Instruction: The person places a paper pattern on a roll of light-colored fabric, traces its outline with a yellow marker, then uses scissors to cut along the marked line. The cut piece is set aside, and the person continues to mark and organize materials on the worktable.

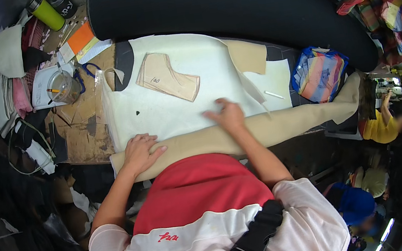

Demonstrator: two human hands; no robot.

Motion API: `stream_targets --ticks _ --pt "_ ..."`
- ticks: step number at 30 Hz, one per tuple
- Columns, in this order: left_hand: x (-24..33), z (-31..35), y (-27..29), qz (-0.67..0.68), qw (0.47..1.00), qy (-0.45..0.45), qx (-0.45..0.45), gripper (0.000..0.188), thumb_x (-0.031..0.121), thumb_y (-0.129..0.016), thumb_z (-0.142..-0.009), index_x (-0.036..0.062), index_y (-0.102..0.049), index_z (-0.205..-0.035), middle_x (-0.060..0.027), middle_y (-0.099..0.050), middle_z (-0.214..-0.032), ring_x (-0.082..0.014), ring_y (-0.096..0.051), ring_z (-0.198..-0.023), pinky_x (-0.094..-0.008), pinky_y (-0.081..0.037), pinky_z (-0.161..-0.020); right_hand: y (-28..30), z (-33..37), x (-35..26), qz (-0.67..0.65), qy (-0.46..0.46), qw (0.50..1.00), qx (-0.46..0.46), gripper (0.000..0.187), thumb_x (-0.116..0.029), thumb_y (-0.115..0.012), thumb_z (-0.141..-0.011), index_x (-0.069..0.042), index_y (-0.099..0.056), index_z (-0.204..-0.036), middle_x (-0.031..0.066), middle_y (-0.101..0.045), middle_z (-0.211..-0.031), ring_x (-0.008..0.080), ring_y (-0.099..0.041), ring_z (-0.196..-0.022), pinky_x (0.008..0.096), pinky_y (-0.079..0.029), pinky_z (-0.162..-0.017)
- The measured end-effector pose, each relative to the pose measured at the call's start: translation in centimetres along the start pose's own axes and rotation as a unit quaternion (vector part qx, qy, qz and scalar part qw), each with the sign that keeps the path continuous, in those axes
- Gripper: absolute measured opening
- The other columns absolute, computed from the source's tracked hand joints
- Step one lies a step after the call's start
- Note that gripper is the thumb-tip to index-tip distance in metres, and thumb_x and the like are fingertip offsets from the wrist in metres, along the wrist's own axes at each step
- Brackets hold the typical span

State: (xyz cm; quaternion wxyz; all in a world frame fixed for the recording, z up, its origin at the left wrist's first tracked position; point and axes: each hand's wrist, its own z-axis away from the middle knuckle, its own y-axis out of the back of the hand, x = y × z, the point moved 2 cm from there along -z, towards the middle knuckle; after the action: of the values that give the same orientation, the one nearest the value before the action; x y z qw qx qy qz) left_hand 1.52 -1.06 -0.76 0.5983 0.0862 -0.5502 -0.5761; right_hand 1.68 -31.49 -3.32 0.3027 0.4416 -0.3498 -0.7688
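Observation:
A large sheet with a white face [184, 112] lies spread before me, its beige side folded over along the near edge [287, 118]. My left hand [142, 154] rests flat on this fold at the left, fingers stretched and nothing held. Over the white surface hovers or rests my right hand [228, 115], fingers apart and slightly blurred; I cannot tell whether its tips touch. Beyond the hands lies a tan pattern piece [168, 76] with pencil outlines. A slim white stick [274, 94] lies to the right, and a small black scrap [138, 112] to the left.
A big black roll [214, 0] borders the far side. At left are a jar [65, 88] with pens, blue-handled scissors [91, 69], a green bottle [45, 14] and fabric scraps. A striped bag [320, 75] stands at right; a person in yellow [382, 125] is farther right.

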Motion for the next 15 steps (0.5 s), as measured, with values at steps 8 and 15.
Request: stream_targets --ticks 8,15 --pt "4.1 -4.9 3.7 -0.01 0.998 -0.055 0.027 0.049 0.04 -0.067 -0.075 0.0024 -0.064 -0.106 -0.0165 -0.059 -0.111 -0.0327 -0.053 -0.105 -0.0409 -0.039 -0.092 16.9 -13.3 11.1 -0.163 -0.004 0.938 0.306 0.09 -0.046 -0.076 -0.067 0.001 -0.038 -0.134 0.0203 -0.06 -0.112 0.0265 -0.058 -0.105 0.0346 -0.044 -0.088" --pt "12.8 -13.4 1.6 0.045 0.964 -0.234 0.119 0.047 0.031 -0.071 -0.074 0.0045 -0.061 -0.112 -0.0178 -0.053 -0.121 -0.033 -0.047 -0.114 -0.0415 -0.035 -0.098 16.7 -4.3 19.9 0.068 -0.229 0.947 0.214 0.061 -0.048 -0.076 -0.063 -0.001 -0.066 -0.101 0.0178 -0.065 -0.097 0.0296 -0.063 -0.089 0.0381 -0.049 -0.075"
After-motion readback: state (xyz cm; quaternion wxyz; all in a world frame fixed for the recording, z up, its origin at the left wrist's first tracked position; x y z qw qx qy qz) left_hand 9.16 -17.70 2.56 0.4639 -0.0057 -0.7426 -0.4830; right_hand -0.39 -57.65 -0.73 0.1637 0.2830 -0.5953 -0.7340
